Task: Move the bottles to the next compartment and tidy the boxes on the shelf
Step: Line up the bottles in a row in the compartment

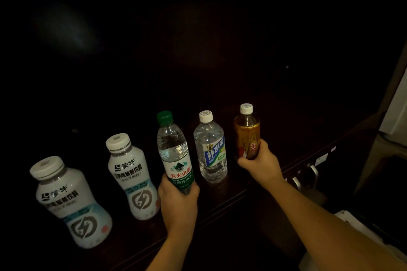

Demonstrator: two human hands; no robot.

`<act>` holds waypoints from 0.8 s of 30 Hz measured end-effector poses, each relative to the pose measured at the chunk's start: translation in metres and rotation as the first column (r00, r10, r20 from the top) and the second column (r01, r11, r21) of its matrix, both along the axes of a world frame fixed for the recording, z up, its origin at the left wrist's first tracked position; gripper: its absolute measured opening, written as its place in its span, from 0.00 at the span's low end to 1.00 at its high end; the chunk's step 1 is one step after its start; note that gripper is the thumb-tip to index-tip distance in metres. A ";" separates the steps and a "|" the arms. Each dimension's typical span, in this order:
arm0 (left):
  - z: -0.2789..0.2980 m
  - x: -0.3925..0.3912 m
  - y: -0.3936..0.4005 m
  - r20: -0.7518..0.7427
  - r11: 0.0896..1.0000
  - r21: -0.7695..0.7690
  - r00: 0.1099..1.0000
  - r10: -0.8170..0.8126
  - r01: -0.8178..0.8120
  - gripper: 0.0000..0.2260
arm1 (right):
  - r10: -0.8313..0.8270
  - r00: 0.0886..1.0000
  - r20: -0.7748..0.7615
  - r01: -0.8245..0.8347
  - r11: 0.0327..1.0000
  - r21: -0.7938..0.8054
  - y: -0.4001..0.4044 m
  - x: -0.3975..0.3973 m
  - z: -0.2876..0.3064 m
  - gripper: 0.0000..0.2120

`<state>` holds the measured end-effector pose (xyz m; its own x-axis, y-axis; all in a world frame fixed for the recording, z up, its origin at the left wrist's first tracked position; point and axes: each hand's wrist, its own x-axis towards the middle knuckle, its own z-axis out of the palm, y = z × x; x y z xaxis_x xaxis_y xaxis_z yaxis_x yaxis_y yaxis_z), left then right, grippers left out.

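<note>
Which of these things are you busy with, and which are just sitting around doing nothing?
Part of the job:
- green-capped water bottle, in the left hand
- amber drink bottle, in the right hand
- clear blue-label bottle
- two white bottles
- dark shelf

Just sitting around:
- metal handles
- white object, lower right

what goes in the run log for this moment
left hand: green-cap bottle | right hand: amber bottle | three bottles standing
</note>
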<state>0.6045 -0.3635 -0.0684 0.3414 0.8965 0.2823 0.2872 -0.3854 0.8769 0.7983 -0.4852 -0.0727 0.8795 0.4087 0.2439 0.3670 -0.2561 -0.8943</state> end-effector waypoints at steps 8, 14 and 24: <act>0.007 -0.018 -0.016 -0.040 0.995 -0.089 0.998 -0.044 0.040 0.39 | -0.050 0.999 -0.012 0.051 0.995 0.086 -0.020 -0.012 0.008 0.39; -0.012 -0.088 -0.044 0.138 0.998 0.044 0.989 -0.043 0.037 0.37 | 0.036 0.993 0.111 -0.055 0.984 0.172 -0.014 -0.108 -0.008 0.27; 0.010 -0.166 0.037 -0.008 0.949 -0.035 0.949 0.314 -0.315 0.43 | 0.197 0.968 0.158 -0.209 0.976 0.062 0.080 -0.162 0.000 0.31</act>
<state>0.4388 -0.3269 -0.0581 0.0412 0.9680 0.2477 0.3909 -0.2438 0.8875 0.6367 -0.4054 -0.0730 0.7313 0.5492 0.4045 0.5353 -0.0946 -0.8394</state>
